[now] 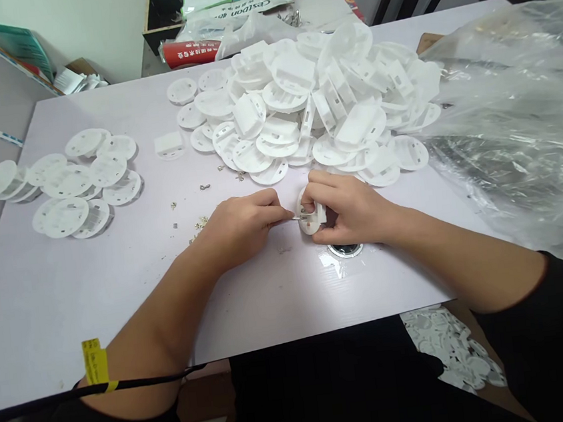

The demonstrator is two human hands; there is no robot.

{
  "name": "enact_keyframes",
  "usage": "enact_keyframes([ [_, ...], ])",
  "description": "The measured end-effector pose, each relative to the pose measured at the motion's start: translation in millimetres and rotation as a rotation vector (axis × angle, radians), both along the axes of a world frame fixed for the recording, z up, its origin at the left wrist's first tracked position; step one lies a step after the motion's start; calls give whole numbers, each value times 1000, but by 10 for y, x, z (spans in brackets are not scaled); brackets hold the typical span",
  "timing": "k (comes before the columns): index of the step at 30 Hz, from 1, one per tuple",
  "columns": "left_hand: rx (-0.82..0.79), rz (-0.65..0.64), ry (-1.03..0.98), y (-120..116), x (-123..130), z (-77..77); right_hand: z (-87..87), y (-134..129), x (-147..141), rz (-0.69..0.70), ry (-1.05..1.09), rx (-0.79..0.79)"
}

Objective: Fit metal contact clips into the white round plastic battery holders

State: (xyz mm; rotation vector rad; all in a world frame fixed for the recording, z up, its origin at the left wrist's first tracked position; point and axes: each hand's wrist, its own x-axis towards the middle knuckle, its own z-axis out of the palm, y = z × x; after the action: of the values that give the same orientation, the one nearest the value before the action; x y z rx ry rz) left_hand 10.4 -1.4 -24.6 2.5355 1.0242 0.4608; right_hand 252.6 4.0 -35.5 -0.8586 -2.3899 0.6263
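"Cestbon" on plastic package; yellow cable tag too blurred

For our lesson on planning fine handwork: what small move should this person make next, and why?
Probably ease the left hand slightly toward the right hand: its fingertips pinch a thin piece right at the white round part, which the right hand grips firmly enough, it seems, to brace.

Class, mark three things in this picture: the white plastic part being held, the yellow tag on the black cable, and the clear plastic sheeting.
White plastic part (315,219): head view, lower portion.
Yellow tag (96,365): head view, middle of its face.
Clear plastic sheeting (513,119): head view, crumpled middle.
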Motion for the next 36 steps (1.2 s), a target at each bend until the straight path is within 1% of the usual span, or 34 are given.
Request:
enact_keyframes([
  [8, -32, 12, -7, -5, 17, 12, -4, 1, 4, 0, 3, 11],
  [13, 47, 17, 82, -10, 43, -15, 1, 1, -7, -2, 3, 46],
  [18, 142, 19, 172, -28, 78, -29, 6, -6, -18, 2, 2, 14],
  [22, 199, -2, 213, -32, 103, -26, 6, -11, -22, 17, 16, 19],
  [29, 206, -13, 234, -47, 161, -12, 8, -5, -40, 26, 15, 52],
  [36, 217, -20, 209, -48, 166, -48, 3, 8, -39, 28, 12, 83],
])
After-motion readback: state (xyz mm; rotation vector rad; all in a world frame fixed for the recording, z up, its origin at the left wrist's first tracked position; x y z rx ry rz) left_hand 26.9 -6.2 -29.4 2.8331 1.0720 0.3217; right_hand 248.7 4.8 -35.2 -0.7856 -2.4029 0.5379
